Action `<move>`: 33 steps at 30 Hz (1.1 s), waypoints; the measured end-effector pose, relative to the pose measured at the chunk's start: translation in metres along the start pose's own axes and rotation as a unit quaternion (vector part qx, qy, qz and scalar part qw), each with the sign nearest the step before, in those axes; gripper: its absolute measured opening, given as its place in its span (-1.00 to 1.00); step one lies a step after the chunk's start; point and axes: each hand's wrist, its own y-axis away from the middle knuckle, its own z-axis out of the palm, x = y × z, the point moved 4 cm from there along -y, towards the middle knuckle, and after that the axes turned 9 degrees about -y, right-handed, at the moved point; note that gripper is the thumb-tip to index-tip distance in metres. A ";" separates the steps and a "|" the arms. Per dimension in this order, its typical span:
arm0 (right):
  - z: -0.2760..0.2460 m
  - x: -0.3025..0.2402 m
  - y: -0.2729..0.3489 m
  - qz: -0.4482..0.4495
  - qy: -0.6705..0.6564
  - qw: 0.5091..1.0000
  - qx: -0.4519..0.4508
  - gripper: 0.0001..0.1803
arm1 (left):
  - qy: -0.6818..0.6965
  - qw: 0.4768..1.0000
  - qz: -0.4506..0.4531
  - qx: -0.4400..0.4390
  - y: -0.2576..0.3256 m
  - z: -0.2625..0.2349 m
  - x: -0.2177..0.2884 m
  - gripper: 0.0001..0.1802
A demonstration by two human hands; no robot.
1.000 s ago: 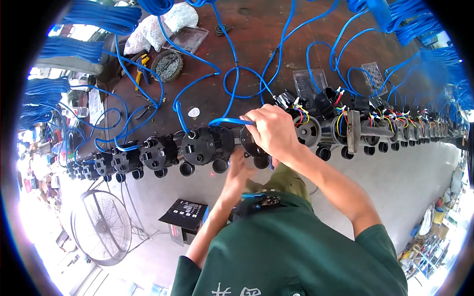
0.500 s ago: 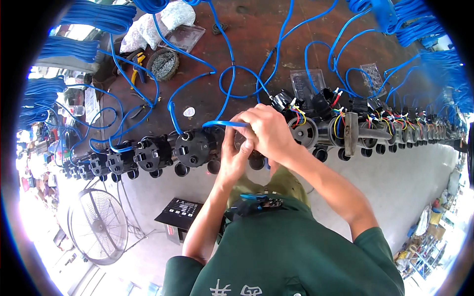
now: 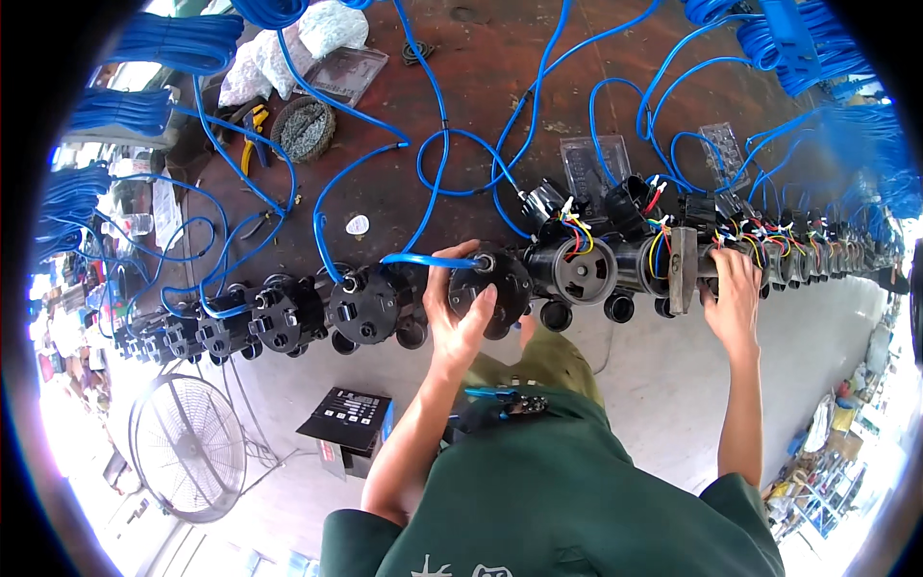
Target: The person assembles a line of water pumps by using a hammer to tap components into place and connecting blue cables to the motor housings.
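A round black valve body [image 3: 492, 288] sits at the front edge of the brown counter [image 3: 500, 87], in a long row of like black units, with a blue tube [image 3: 428, 260] plugged into its top fitting. The left hand [image 3: 460, 313] wraps around this valve body, thumb and fingers curled against its face and side. Well apart to the right, the right hand [image 3: 735, 293] grips the row of wired valves [image 3: 769, 252], fingers closed over it, beside a grey metal bracket [image 3: 682, 269].

The person wears a dark green short-sleeved shirt [image 3: 558, 500] with pale lettering on its back, olive trousers [image 3: 548, 358], and bare forearms.
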 end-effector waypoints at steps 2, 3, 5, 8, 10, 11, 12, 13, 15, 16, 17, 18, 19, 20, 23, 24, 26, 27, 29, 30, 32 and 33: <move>0.002 0.007 -0.009 -0.018 -0.005 1.000 -0.023 -0.46 | -0.019 0.999 0.028 -0.004 -0.002 -0.002 0.000 -0.34; 0.000 0.009 -0.013 -0.029 -0.006 0.999 -0.036 -0.50 | -0.017 0.999 0.027 -0.006 -0.002 -0.003 0.000 -0.32; -0.008 0.002 -0.006 0.006 -0.051 0.999 -0.015 -0.56 | -0.006 1.000 0.019 -0.012 -0.002 -0.001 0.005 -0.29; -0.022 -0.039 0.011 0.039 -0.162 0.986 -0.018 -0.59 | -0.002 1.000 0.013 -0.010 0.000 -0.003 0.006 -0.30; -0.019 -0.064 0.028 0.084 -0.299 0.949 -0.054 -0.63 | -0.014 0.999 0.030 -0.004 -0.002 -0.003 0.003 -0.31; -0.022 -0.091 0.034 0.052 -0.380 0.922 -0.046 -0.66 | -0.020 0.999 0.038 -0.005 -0.002 -0.003 0.001 -0.31; -0.019 -0.115 0.037 0.033 -0.446 0.893 -0.037 -0.69 | -0.015 0.999 0.031 -0.009 -0.002 -0.002 -0.002 -0.31; -0.014 -0.138 0.040 0.010 -0.511 0.859 -0.032 -0.70 | -0.009 1.000 0.027 -0.011 -0.002 -0.002 -0.005 -0.31; -0.005 -0.167 0.036 0.046 -0.538 0.832 -0.128 -0.71 | 0.003 1.000 0.016 -0.013 -0.001 -0.003 -0.004 -0.32; 0.001 -0.176 0.034 0.090 -0.512 0.827 -0.215 -0.72 | 0.003 1.000 0.016 -0.015 -0.001 -0.005 -0.004 -0.32; -0.007 -0.184 0.032 0.071 -0.523 0.834 -0.163 -0.74 | 0.003 1.000 0.016 -0.016 -0.003 -0.005 -0.003 -0.33; -0.010 -0.183 0.034 0.087 -0.536 0.826 -0.150 -0.75 | 0.003 1.000 0.028 -0.013 -0.003 -0.004 -0.002 -0.33; -0.014 -0.181 0.035 0.104 -0.549 0.818 -0.138 -0.76 | 0.002 0.999 0.040 -0.009 -0.003 -0.003 -0.002 -0.33; -0.018 -0.178 0.034 0.120 -0.561 0.809 -0.125 -0.77 | 0.001 0.999 0.052 -0.006 -0.004 -0.003 -0.001 -0.34; -0.053 -0.193 0.025 0.073 -0.619 0.781 -0.038 -0.77 | 0.000 0.999 0.036 -0.004 -0.001 -0.002 0.000 -0.36; -0.058 -0.200 0.019 0.027 -0.592 0.805 -0.026 -0.78 | 0.000 0.999 0.036 -0.002 -0.002 -0.004 0.002 -0.36; -0.058 -0.212 0.009 -0.083 -0.480 0.873 0.001 -0.80 | -0.005 1.000 0.020 -0.004 0.000 -0.005 0.001 -0.33; -0.038 -0.208 0.013 -0.014 -0.403 0.909 -0.106 -0.77 | -0.010 1.000 0.019 -0.004 0.000 -0.005 0.004 -0.34; -0.030 -0.209 0.015 0.035 -0.400 0.907 -0.126 -0.69 | -0.021 0.999 0.033 -0.001 0.000 -0.005 0.005 -0.37; -0.040 -0.207 0.017 0.019 -0.419 0.902 -0.102 -0.66 | -0.023 0.999 0.038 -0.001 -0.002 -0.004 0.003 -0.36; -0.067 -0.212 0.012 0.033 -0.431 0.893 -0.129 -0.65 | -0.032 0.998 0.045 0.001 -0.002 -0.006 0.001 -0.34; -0.074 -0.212 0.015 0.012 -0.443 0.889 -0.117 -0.66 | -0.031 0.998 0.044 0.014 0.001 -0.008 -0.001 -0.35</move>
